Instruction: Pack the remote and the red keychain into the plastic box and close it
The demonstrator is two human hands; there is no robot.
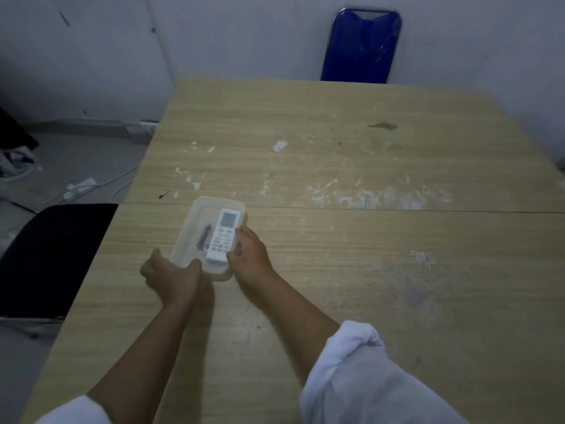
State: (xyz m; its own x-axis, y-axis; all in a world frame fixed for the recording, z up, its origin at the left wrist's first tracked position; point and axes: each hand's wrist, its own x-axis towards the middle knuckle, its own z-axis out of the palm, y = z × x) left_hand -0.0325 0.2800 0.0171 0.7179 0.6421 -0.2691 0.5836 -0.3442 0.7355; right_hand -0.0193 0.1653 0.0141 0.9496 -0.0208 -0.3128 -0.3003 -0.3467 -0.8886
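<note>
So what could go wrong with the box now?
The plastic box sits near the table's left edge, so a hard push from either hand could slide it off. The remote looks nearly as long as the box, so it might jam the closing. No lid is clearly visible.

Both forearms reach up from the bottom of the frame toward its centre-left, bare below white sleeves pushed to the elbows. The left hand (171, 275) sits lower and further left — fingers curled, thumb and forefinger spread apart around a corner. The right hand (249, 250) is just beside it, knuckles up — fingers bent downward, the fingertips hidden.
</note>
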